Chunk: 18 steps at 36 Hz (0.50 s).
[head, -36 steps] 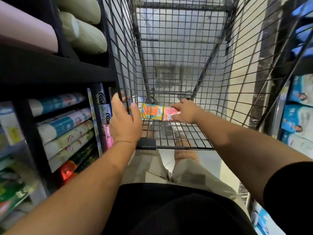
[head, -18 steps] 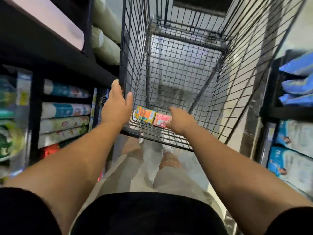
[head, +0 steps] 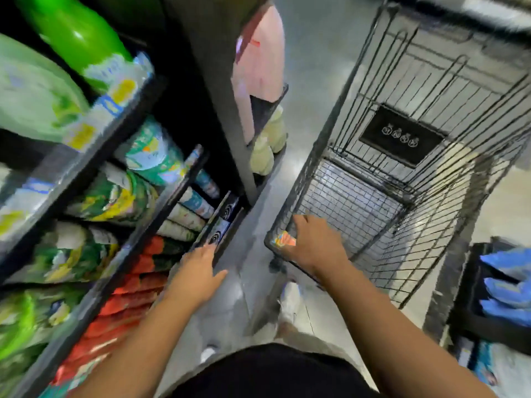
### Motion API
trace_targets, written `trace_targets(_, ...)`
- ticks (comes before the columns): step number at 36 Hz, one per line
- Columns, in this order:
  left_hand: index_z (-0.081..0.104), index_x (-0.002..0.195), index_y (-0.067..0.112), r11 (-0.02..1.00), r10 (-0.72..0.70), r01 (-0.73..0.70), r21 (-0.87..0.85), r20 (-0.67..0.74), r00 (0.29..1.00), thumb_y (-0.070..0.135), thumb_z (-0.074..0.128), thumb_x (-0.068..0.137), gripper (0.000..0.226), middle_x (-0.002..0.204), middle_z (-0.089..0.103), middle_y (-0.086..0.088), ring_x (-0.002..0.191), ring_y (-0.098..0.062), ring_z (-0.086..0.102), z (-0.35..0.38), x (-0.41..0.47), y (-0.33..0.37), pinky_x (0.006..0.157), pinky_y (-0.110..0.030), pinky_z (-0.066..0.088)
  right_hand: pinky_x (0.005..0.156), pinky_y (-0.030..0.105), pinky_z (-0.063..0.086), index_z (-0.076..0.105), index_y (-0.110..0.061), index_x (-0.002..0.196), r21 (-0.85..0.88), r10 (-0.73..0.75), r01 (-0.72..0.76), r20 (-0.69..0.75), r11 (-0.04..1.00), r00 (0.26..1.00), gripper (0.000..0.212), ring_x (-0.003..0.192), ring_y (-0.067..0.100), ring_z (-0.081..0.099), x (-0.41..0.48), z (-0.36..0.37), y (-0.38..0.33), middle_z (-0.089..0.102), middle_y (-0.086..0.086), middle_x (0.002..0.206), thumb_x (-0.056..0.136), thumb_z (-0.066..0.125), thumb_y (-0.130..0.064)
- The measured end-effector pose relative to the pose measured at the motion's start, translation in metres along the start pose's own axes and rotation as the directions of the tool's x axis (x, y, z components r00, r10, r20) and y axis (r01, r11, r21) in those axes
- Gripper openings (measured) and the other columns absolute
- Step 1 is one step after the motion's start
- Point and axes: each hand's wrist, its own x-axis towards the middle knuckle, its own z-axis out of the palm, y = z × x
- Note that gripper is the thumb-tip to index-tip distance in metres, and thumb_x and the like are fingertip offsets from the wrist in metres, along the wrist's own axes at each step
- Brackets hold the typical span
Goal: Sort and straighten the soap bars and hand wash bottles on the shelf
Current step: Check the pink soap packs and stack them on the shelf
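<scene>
An orange and pink soap pack (head: pixel 284 240) lies at the near left corner of the black wire cart (head: pixel 370 179). My right hand (head: pixel 317 248) reaches over the cart's rim and grips the pack's right end. My left hand (head: pixel 199 272) is off the cart, fingers straight and holding nothing, beside the front edge of the dark shelf unit (head: pixel 161 216) on the left. The picture is blurred by motion, so no hand wash bottle can be made out.
The shelves on the left hold green and white packs (head: pixel 115 196), red packs (head: pixel 129 300) and a green bottle (head: pixel 77 35). Blue packs (head: pixel 508 285) sit on a rack at the right. Grey floor (head: pixel 310 53) runs between shelf and cart.
My left hand has let go of the cart's rim and moved left toward the shelf. The view has swung left and tilted. My right hand stays on the soap pack.
</scene>
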Motion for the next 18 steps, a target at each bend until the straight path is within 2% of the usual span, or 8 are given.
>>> trace_targets(2,0.035,0.150,0.025,1.000,-0.009,0.010,0.012,-0.106,0.994,0.055,0.055,0.093,0.067,0.143,0.049,-0.003,0.128,-0.028,0.049,-0.015,-0.024,-0.025,0.097,-0.039,0.044,0.099,0.046,0.046,0.043,-0.019,0.141,-0.010,-0.078,0.078,-0.065,0.997,0.995,0.065,0.124,0.032,0.048,-0.009,-0.013,-0.033,0.049,0.008,0.137,0.089,0.062,-0.054)
trace_targets(6,0.048,0.140,0.024,0.999,-0.024,0.008,-0.052,-0.316,0.948,0.069,0.043,0.087,0.070,0.133,0.059,-0.003,0.119,-0.029,0.058,-0.043,-0.082,-0.078,0.093,-0.042,0.052,0.103,0.043,0.043,0.039,-0.019,0.147,-0.048,-0.185,0.181,-0.098,0.982,0.978,0.071,0.127,0.031,0.044,-0.031,-0.038,-0.103,0.044,0.008,0.143,0.087,0.063,-0.049)
trace_targets(10,0.052,0.137,0.024,0.971,-0.129,0.020,-0.238,-0.453,0.882,0.074,0.033,0.082,0.076,0.131,0.060,-0.005,0.116,-0.032,0.060,-0.059,-0.137,-0.133,0.095,-0.047,0.051,0.092,0.043,0.046,0.050,-0.017,0.137,-0.129,-0.340,0.320,-0.200,0.939,0.919,0.065,0.114,0.035,0.051,-0.064,-0.049,-0.180,0.055,0.010,0.128,0.083,0.072,-0.046)
trace_targets(13,0.057,0.133,0.019,0.962,-0.171,0.014,-0.274,-0.559,0.811,0.066,0.037,0.083,0.071,0.124,0.065,-0.009,0.109,-0.034,0.063,-0.073,-0.181,-0.167,0.089,-0.045,0.055,0.093,0.044,0.046,0.054,-0.016,0.134,-0.164,-0.449,0.419,-0.241,0.893,0.861,0.065,0.115,0.036,0.052,-0.087,-0.050,-0.238,0.057,0.010,0.124,0.082,0.076,-0.046)
trace_targets(15,0.052,0.139,0.019,0.963,-0.182,0.022,-0.267,-0.593,0.784,0.067,0.032,0.084,0.076,0.129,0.062,-0.008,0.114,-0.034,0.060,-0.081,-0.212,-0.187,0.094,-0.045,0.052,0.098,0.047,0.046,0.052,-0.015,0.139,-0.208,-0.525,0.484,-0.253,0.850,0.813,0.070,0.120,0.037,0.050,-0.101,-0.050,-0.273,0.055,0.012,0.129,0.081,0.076,-0.048)
trace_targets(18,0.036,0.151,0.025,0.959,-0.225,0.051,-0.279,-0.638,0.737,0.072,0.025,0.087,0.080,0.146,0.049,-0.005,0.133,-0.031,0.045,-0.087,-0.251,-0.219,0.109,-0.044,0.041,0.104,0.047,0.043,0.052,-0.013,0.141,-0.249,-0.613,0.561,-0.281,0.790,0.738,0.073,0.122,0.038,0.049,-0.120,-0.050,-0.320,0.055,0.015,0.131,0.081,0.077,-0.045)
